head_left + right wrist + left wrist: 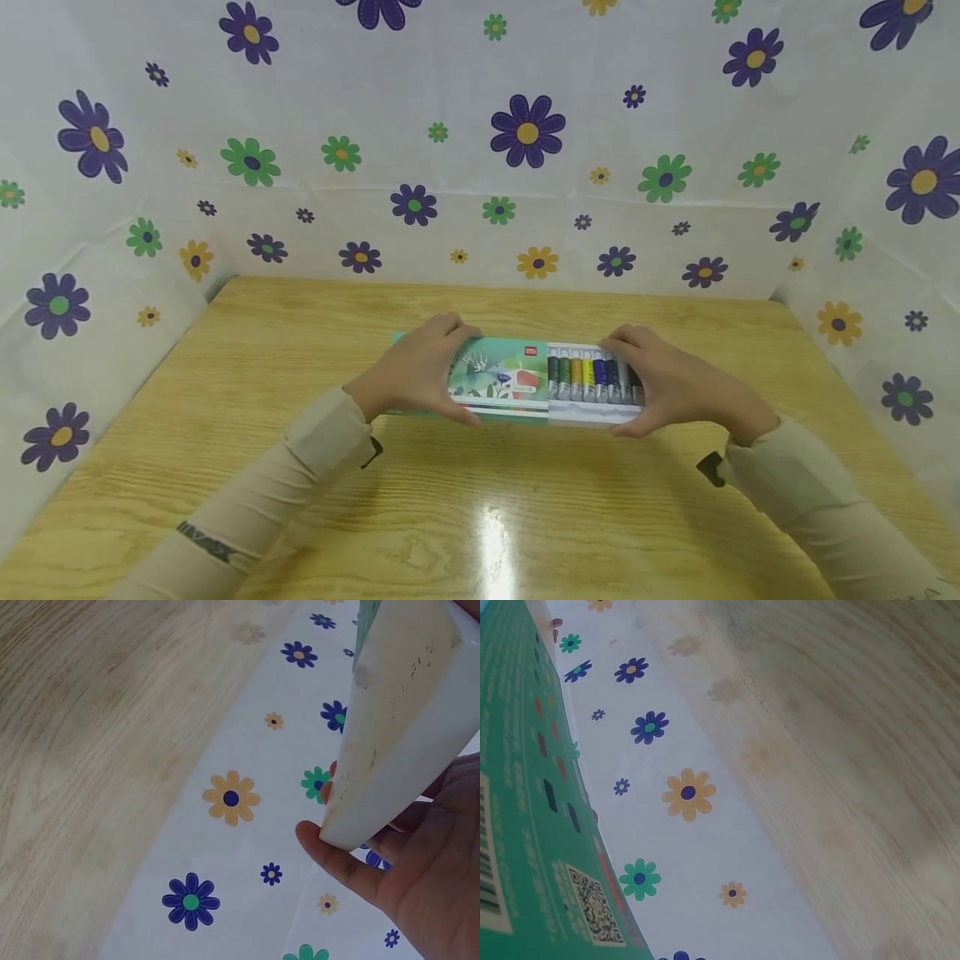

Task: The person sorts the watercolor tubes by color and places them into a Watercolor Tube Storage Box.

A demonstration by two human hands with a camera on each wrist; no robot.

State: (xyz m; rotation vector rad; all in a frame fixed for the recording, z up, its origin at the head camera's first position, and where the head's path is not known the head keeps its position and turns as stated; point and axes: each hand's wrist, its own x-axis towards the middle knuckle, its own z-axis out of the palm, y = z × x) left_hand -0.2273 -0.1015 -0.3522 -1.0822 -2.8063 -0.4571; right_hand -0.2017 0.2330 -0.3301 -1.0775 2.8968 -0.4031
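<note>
A flat green cardboard sleeve (502, 367) with a painted flower design is held in front of me. My left hand (416, 371) grips it, thumb along the near edge and fingers over the far edge. From the sleeve's right end sticks out a white plastic tray (585, 413), holding a row of several paint tubes (588, 379) in green, orange, yellow, blue and dark shades. My right hand (678, 383) grips the tray's right end between thumb and fingers, hiding its last tubes. The left wrist view shows the sleeve's printed back (532, 802); the tray's pale underside (405, 697) appears in the right wrist view.
Below the hands lies a glossy wood-grain table (420, 517), reflecting a bright light near its front. White cloth (450, 92) printed with purple, green and yellow flowers stands behind it and along both sides.
</note>
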